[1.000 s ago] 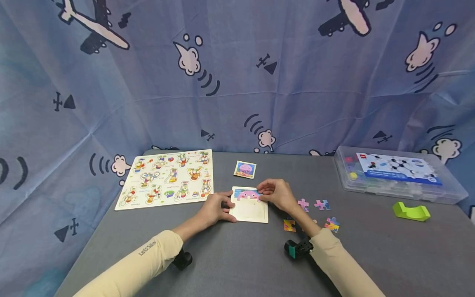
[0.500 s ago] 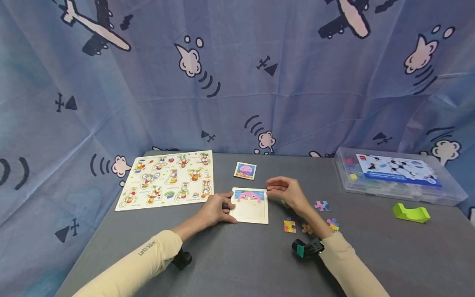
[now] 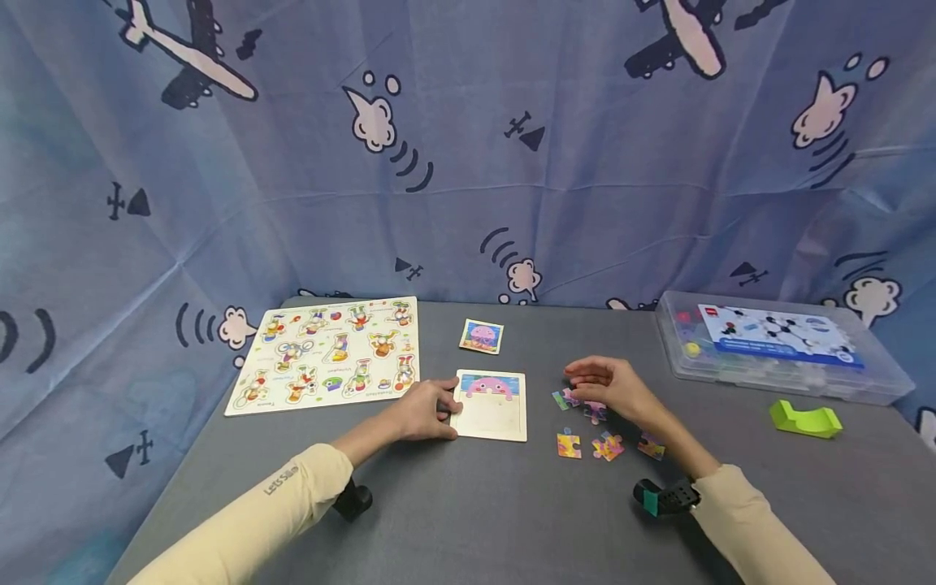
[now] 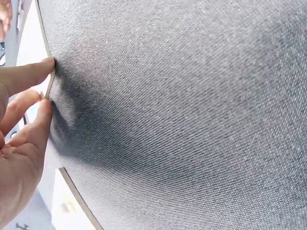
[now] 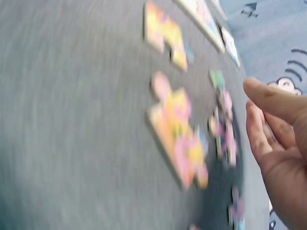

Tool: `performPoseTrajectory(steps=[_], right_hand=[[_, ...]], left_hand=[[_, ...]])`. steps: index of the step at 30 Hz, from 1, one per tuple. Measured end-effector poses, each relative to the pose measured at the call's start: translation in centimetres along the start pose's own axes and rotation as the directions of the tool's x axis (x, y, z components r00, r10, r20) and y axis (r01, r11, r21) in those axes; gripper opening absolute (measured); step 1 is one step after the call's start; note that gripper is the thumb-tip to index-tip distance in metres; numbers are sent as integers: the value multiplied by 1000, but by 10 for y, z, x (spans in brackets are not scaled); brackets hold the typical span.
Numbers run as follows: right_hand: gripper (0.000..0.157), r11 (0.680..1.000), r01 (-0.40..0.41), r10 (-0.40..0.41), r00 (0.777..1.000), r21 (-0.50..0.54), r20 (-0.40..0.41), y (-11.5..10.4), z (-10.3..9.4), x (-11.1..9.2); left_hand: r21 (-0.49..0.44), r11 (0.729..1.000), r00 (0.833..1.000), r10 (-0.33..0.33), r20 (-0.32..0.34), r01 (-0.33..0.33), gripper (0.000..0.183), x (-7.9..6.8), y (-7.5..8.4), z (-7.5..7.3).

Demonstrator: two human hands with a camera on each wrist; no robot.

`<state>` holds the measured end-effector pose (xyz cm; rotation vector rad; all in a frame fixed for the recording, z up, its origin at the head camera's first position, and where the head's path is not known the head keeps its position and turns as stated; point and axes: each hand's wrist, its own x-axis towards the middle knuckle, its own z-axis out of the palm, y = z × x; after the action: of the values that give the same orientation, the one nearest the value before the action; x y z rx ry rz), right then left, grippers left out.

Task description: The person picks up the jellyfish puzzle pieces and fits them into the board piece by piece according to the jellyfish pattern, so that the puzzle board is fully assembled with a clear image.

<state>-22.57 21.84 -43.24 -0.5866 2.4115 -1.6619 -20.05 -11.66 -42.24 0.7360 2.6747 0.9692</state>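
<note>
A small square puzzle board (image 3: 490,418) lies in the middle of the table, with a strip of pink octopus picture fitted along its top and bare wood below. My left hand (image 3: 427,410) rests at the board's left side; in the left wrist view, its thumb and fingertips (image 4: 48,63) touch the edge. Over the loose jigsaw pieces, my right hand (image 3: 610,386) hovers with fingers loosely bent and nothing held. Beneath it are pink pieces (image 3: 595,413); closer to me lie a yellow corner piece (image 3: 569,444) and an orange-pink piece (image 3: 608,446).
A small finished octopus picture (image 3: 481,335) lies behind the board. At the left is a large wooden peg puzzle (image 3: 325,353). A clear plastic case (image 3: 782,349) stands at the back right, a green curved block (image 3: 806,420) before it. A printed curtain (image 3: 468,162) hangs behind.
My right hand has left the board's top right corner and moved right, over the loose pieces. The top strip now shows uncovered. My left hand has stayed at the board's left edge.
</note>
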Motion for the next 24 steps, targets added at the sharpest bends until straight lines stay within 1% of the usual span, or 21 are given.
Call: performPoseTrajectory(steps=[3, 6, 11, 14, 18, 24], right_hand=[[35, 998, 7, -4, 999, -57, 49, 5, -9, 0], [34, 995, -3, 12, 996, -100, 83, 9, -15, 2], [34, 986, -14, 36, 990, -166, 134, 11, -17, 7], [32, 979, -15, 45, 989, -201, 143, 11, -17, 9], [29, 972, -6, 41, 989, -236, 144, 10, -16, 10], [26, 972, 20, 15, 989, -235, 146, 14, -14, 11]], left_hand=[[-24, 999, 1000, -22, -4, 22, 34, 1, 0, 0], [-42, 998, 999, -42, -17, 41, 34, 2, 0, 0], [-69, 996, 998, -61, -19, 59, 35, 3, -1, 1], [-75, 996, 998, -53, -19, 51, 30, 2, -3, 1], [-69, 997, 999, -23, -26, 22, 25, 1, -7, 1], [-67, 998, 999, 8, -33, -10, 25, -1, -11, 1]])
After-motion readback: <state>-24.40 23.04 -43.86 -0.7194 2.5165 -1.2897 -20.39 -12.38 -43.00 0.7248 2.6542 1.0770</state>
